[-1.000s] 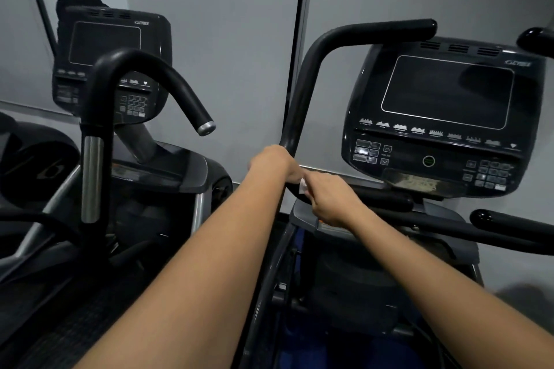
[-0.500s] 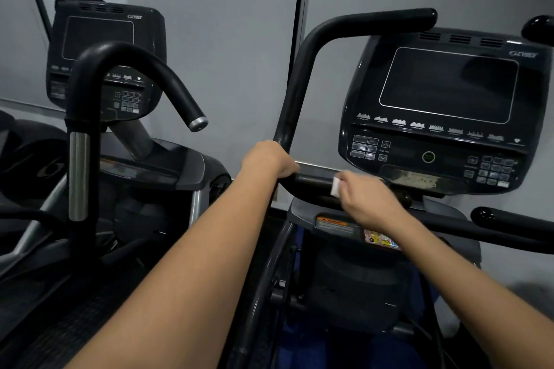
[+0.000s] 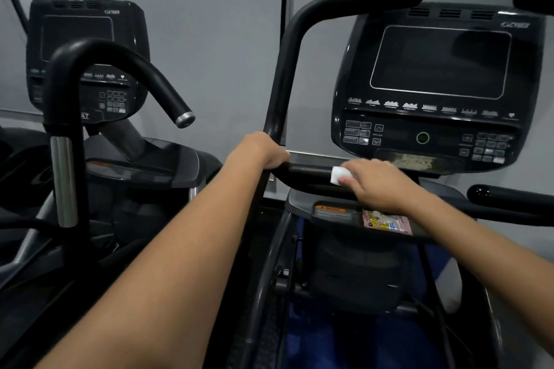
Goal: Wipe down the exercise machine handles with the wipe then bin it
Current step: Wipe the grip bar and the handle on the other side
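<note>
Left hand (image 3: 261, 150): fingers wrapped round the black handle (image 3: 305, 174) at frame centre.
Right hand (image 3: 378, 186): pinching the white wipe (image 3: 338, 174) against that handle.

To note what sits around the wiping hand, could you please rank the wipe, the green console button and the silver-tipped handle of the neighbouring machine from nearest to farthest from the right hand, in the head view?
1. wipe: pinched in the right hand.
2. green console button: above the hand.
3. silver-tipped handle: far left.
</note>
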`<control>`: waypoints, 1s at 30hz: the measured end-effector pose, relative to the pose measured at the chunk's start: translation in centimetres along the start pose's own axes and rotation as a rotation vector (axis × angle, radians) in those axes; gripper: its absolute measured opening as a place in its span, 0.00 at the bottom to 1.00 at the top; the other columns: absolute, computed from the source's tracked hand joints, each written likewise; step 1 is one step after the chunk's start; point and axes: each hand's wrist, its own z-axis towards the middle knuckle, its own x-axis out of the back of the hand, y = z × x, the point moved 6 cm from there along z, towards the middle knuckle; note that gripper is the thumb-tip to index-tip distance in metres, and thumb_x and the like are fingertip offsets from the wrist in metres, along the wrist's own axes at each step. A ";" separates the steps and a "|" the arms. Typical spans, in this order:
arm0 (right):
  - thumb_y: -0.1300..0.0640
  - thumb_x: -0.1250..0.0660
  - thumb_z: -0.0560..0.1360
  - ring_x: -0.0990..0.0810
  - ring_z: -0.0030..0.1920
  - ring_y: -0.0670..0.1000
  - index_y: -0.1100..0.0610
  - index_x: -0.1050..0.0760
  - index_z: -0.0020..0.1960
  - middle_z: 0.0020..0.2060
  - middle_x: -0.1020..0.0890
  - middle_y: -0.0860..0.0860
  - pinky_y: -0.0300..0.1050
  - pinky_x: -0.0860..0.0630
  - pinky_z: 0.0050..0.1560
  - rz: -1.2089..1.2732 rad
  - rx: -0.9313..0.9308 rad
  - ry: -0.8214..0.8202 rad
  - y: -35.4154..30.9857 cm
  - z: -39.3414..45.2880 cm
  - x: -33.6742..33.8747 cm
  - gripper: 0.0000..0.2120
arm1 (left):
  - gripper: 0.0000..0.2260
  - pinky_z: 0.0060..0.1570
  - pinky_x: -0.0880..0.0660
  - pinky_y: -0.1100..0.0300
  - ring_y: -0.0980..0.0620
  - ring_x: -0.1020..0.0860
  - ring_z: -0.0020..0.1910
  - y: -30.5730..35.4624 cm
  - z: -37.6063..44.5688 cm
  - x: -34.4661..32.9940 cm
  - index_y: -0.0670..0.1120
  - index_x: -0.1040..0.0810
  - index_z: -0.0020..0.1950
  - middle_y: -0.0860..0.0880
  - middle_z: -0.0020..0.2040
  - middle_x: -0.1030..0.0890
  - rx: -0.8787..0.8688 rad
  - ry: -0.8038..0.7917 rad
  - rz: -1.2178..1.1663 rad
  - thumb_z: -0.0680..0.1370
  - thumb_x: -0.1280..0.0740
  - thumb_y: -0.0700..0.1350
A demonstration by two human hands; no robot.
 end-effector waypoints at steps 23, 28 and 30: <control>0.28 0.39 0.72 0.23 0.60 0.55 0.53 0.33 0.60 0.57 0.21 0.51 0.58 0.39 0.69 -0.335 -0.055 -0.012 3.0 -3.1 -0.1 0.31 | 0.20 0.48 0.26 0.53 0.41 0.17 0.56 0.3 -0.2 0.0 0.40 0.25 0.64 0.40 0.57 0.17 0.013 -0.026 0.045 0.81 0.35 0.55; 0.30 0.34 0.70 0.20 0.59 0.56 0.54 0.32 0.61 0.58 0.18 0.53 0.58 0.38 0.67 -0.275 -0.078 -0.091 -1.2 0.9 -0.7 0.32 | 0.20 0.44 0.28 0.55 0.42 0.17 0.55 0.4 -0.4 0.1 0.40 0.24 0.65 0.41 0.56 0.17 0.008 -0.013 0.061 0.81 0.36 0.54; 0.34 0.31 0.69 0.22 0.60 0.57 0.55 0.32 0.63 0.58 0.20 0.54 0.57 0.36 0.66 -0.251 -0.020 -0.058 -4.8 2.7 -1.6 0.32 | 0.21 0.46 0.27 0.54 0.41 0.18 0.57 0.6 -0.6 0.1 0.39 0.24 0.66 0.40 0.58 0.17 0.013 -0.009 0.078 0.82 0.36 0.54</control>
